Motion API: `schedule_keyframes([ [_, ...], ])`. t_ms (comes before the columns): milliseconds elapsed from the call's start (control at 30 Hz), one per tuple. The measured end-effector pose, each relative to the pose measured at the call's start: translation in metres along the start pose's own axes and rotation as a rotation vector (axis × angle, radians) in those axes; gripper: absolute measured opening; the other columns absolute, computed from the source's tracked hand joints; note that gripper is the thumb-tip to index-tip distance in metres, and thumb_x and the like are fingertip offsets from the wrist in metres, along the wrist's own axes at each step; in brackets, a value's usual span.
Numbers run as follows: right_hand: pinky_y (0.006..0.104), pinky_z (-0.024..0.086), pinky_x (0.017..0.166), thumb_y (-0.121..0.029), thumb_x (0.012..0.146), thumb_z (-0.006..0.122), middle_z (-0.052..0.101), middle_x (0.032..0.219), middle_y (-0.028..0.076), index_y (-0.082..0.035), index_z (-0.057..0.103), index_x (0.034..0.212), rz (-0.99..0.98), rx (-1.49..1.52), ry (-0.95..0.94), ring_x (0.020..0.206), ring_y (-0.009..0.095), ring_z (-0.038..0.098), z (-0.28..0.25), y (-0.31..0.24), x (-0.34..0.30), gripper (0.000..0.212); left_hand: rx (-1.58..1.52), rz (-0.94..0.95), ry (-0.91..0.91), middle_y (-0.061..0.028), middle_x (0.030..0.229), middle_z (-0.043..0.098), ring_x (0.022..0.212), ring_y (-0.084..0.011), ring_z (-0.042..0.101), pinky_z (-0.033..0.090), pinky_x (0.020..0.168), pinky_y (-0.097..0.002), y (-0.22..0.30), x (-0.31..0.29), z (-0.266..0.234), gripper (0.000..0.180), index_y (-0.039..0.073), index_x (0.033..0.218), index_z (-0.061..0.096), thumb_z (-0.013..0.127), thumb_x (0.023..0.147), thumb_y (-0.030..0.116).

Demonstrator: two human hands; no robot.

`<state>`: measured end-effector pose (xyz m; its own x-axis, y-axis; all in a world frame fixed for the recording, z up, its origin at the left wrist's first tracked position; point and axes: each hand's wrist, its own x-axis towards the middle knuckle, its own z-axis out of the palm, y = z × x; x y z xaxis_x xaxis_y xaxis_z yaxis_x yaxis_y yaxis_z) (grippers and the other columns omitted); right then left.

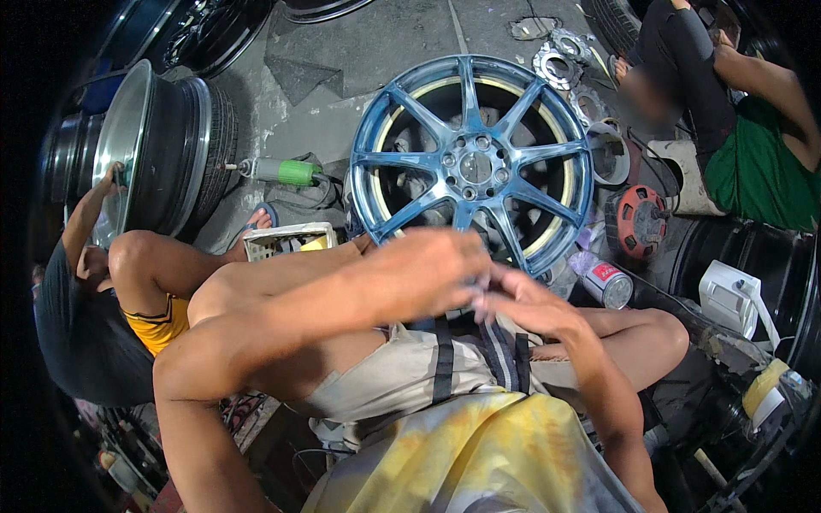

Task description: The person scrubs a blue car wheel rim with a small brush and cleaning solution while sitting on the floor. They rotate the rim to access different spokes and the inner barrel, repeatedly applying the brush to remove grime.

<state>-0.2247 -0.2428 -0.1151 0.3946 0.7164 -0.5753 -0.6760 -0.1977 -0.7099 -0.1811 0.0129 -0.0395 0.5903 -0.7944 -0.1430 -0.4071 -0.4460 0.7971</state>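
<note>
Fingers: the left hand (428, 272) and right hand (526, 303) meet just below the blue alloy wheel (470, 162), fingertips bunched together and blurred; whether they pinch something small or are simply curled, I cannot tell.
Wheel: it leans upright right behind the hands, spokes facing the person, its lower rim hidden by the knuckles.
Right of the wheel: a spray can (605, 280) lies on the floor, an orange cord reel (640, 221) just beyond.
Left of the wheel: a white basket (286, 241), a green-capped power tool (286, 171), a polished rim (141, 154) that a co-worker touches.
Risk: the wheel looks only propped, so a knock from a forearm could tip it; anything tiny between the fingers could drop into the floor clutter.
</note>
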Motion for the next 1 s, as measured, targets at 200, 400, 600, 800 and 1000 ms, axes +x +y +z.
schedule_keyframes([
  [200,0.0424,0.049,0.081,-0.018,0.093,0.077,0.060,0.096,0.019,0.002,0.062,0.096,-0.527,-0.838,0.908,0.088,0.037,0.061,-0.081,-0.012,0.023,0.025,0.315,-0.701,0.023,-0.0266,0.096,0.076,0.094,-0.0482,0.074,0.058,0.088,-0.0535,-0.091,-0.020,-0.035,0.045,-0.008,0.101,0.075,0.074,0.098,0.036],
  [400,0.0491,0.050,0.082,-0.019,0.095,0.077,0.061,0.099,0.021,0.002,0.066,0.101,-0.489,-0.969,1.160,0.092,0.044,0.063,-0.115,-0.002,0.037,0.025,0.273,-0.973,-0.198,-0.0365,0.097,0.074,0.099,-0.0501,0.075,0.059,0.093,-0.0523,-0.166,-0.060,0.008,0.079,-0.015,0.096,0.075,0.061,0.101,0.063],
  [600,0.0462,0.052,0.081,-0.015,0.094,0.079,0.060,0.098,0.018,-0.001,0.066,0.105,-0.678,-1.048,0.882,0.093,0.039,0.065,-0.083,-0.008,0.055,0.022,0.354,-1.064,0.024,-0.0366,0.112,0.073,0.109,-0.0506,0.072,0.056,0.098,-0.0549,-0.221,-0.066,-0.024,0.076,-0.008,0.112,0.075,0.060,0.100,0.066],
  [800,0.0485,0.056,0.085,-0.017,0.096,0.076,0.059,0.107,0.017,-0.005,0.073,0.118,-0.644,-1.196,0.728,0.099,0.039,0.068,-0.070,-0.020,0.109,0.026,0.460,-0.875,0.554,-0.0380,0.115,0.071,0.115,-0.0549,0.067,0.051,0.104,-0.0575,-0.249,-0.009,-0.077,0.074,-0.003,0.122,0.073,0.051,0.105,0.065],
  [1000,0.0477,0.057,0.086,-0.015,0.095,0.075,0.059,0.108,0.017,-0.005,0.076,0.122,-0.684,-1.275,0.691,0.100,0.038,0.068,-0.072,-0.005,0.148,0.028,0.140,-1.009,0.726,-0.0427,0.122,0.066,0.125,-0.0566,0.061,0.044,0.112,-0.0575,-0.269,0.029,-0.025,0.093,-0.008,0.122,0.074,0.035,0.105,0.074],
])
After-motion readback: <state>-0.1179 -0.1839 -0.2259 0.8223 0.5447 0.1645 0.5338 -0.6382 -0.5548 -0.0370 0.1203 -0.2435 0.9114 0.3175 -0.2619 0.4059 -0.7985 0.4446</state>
